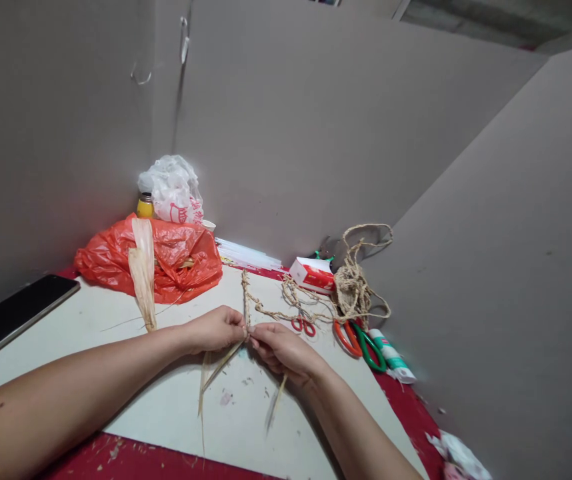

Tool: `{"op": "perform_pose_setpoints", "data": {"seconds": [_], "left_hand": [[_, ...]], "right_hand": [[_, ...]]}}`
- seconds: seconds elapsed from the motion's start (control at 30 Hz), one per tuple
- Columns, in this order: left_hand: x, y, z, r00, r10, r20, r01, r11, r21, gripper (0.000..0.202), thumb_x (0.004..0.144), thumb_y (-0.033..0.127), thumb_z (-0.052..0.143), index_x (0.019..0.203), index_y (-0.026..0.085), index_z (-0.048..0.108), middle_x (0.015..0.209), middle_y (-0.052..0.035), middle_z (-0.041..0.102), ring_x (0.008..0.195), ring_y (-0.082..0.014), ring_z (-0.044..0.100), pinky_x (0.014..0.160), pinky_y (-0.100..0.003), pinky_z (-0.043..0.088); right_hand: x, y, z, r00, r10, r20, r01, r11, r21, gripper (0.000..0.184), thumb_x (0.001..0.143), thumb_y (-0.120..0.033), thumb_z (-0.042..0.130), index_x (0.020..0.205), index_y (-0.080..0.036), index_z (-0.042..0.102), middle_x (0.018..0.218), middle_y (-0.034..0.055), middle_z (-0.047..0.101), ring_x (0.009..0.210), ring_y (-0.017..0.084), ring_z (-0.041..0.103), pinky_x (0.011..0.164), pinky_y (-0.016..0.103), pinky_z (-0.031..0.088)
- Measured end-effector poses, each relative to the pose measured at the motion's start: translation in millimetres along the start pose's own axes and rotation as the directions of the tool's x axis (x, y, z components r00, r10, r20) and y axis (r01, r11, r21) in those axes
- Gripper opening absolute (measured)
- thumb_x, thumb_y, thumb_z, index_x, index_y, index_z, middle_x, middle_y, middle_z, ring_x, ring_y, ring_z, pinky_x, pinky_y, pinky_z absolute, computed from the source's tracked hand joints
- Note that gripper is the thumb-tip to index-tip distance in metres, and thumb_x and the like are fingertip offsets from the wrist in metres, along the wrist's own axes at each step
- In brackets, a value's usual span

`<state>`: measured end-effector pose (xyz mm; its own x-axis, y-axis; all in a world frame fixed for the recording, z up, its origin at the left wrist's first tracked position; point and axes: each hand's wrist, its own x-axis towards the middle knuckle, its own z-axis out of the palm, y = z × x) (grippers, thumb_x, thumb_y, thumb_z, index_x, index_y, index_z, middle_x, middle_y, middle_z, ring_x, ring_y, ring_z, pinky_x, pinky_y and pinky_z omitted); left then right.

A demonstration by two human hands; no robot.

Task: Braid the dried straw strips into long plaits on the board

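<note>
A braided cord of dried husk (246, 297) runs away from me over the white board (156, 400). At its near end my left hand (217, 329) pinches the cord between thumb and fingers. Close against it, almost touching, my right hand (282, 348) is closed on the same end, its other fingers curled. Loose pale husk strands (222, 367) hang below the left hand, and another strand (279, 393) sticks out under the right. The exact grip between the fingertips is partly hidden. The cord's far part bends right toward a coil of braided cord (353, 290).
Left of the hands, a wide dried husk (142, 267) lies over a red plastic bag (106, 257). A dark phone or tablet (16, 313) is at far left. Red-handled scissors (303, 326), orange (347, 340) and green handles (370, 350), and a paper roll (392, 357) lie right.
</note>
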<state>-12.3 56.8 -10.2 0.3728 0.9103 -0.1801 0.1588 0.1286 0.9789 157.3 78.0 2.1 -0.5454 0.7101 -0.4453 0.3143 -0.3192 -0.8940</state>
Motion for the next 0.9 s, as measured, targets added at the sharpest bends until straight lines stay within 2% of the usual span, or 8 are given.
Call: {"op": "perform_pose_setpoints", "data": {"seconds": [0.1,0.17,0.3,0.47,0.63,0.7,0.8,0.9], "left_hand": [[-1,1,-0.7,0.998,0.066,-0.01,-0.064,0.987,0.145,0.014,0.067,0.027,0.056,0.068,0.013,0.058,0.051,0.0063,0.045,0.044,-0.0049,0.035,0.043,-0.019,0.024],[-3,6,-0.9,1.0,-0.006,0.024,0.003,0.99,0.139,0.015,0.068,0.026,0.053,0.07,0.013,0.06,0.049,0.0062,0.045,0.039,-0.0047,0.033,0.04,-0.019,0.024],[-7,19,5.4,0.978,-0.177,0.109,0.181,0.983,-0.026,0.014,0.072,0.024,0.046,0.069,0.013,0.055,0.045,0.0027,0.049,0.03,-0.0059,0.034,0.034,-0.019,0.028],[-12,17,25.2,0.964,-0.259,0.067,0.266,0.954,-0.14,0.016,0.074,0.012,0.038,0.088,0.014,0.045,0.052,-0.0023,0.059,0.034,-0.0118,0.05,0.037,-0.023,0.042],[-15,7,37.5,0.987,-0.158,-0.031,0.157,0.987,-0.033,0.017,0.074,0.011,0.041,0.091,0.016,0.042,0.054,-0.0003,0.059,0.034,-0.0118,0.051,0.036,-0.021,0.041],[-16,10,36.3,0.989,-0.148,-0.023,0.148,0.989,-0.002,0.019,0.071,0.011,0.045,0.089,0.016,0.043,0.054,0.0004,0.058,0.035,-0.0124,0.052,0.035,-0.021,0.04],[-15,19,26.4,0.974,-0.225,0.002,0.224,0.971,0.087,0.018,0.067,0.014,0.05,0.084,0.016,0.048,0.049,0.0011,0.056,0.036,-0.0132,0.051,0.037,-0.021,0.04],[-8,23,12.0,0.968,-0.221,-0.121,0.239,0.956,0.17,0.012,0.069,0.019,0.05,0.079,0.014,0.053,0.046,0.0004,0.054,0.036,-0.0118,0.048,0.037,-0.02,0.035]], "right_hand": [[1,1,4,0.998,-0.002,-0.066,0.002,1.0,0.0,0.02,0.073,-0.029,0.048,0.057,-0.017,0.043,0.036,-0.0106,0.027,0.031,0.003,0.012,0.034,0.021,0.005],[1,2,7,0.991,-0.025,-0.134,0.017,0.998,-0.065,0.019,0.071,-0.026,0.046,0.055,-0.017,0.046,0.035,-0.0101,0.027,0.03,0.003,0.014,0.034,0.021,0.006],[1,2,12,0.975,-0.1,-0.2,0.066,0.983,-0.171,0.02,0.07,-0.024,0.046,0.055,-0.014,0.053,0.035,-0.0089,0.03,0.031,0.003,0.018,0.035,0.022,0.009],[0,2,16,0.982,-0.088,-0.168,0.079,0.995,-0.06,0.025,0.069,-0.023,0.047,0.046,-0.018,0.037,0.033,-0.0096,0.027,0.029,0.003,0.015,0.034,0.023,0.007],[-2,2,15,0.997,-0.074,-0.025,0.074,0.997,-0.01,0.028,0.073,-0.032,0.052,0.052,-0.017,0.042,0.033,-0.0073,0.037,0.028,0.003,0.02,0.033,0.023,0.007],[-2,3,13,0.996,-0.089,0.0,0.089,0.996,-0.005,0.026,0.072,-0.032,0.055,0.054,-0.016,0.046,0.034,-0.006,0.041,0.029,0.003,0.023,0.033,0.022,0.008],[-1,3,9,0.998,-0.06,-0.011,0.061,0.997,0.057,0.024,0.067,-0.029,0.061,0.055,-0.016,0.045,0.035,-0.0096,0.033,0.029,0.002,0.019,0.033,0.021,0.006],[-2,2,5,0.999,-0.041,0.018,0.039,0.993,0.115,0.021,0.066,-0.029,0.063,0.06,-0.016,0.048,0.036,-0.0117,0.028,0.031,0.002,0.014,0.034,0.021,0.004]]}}
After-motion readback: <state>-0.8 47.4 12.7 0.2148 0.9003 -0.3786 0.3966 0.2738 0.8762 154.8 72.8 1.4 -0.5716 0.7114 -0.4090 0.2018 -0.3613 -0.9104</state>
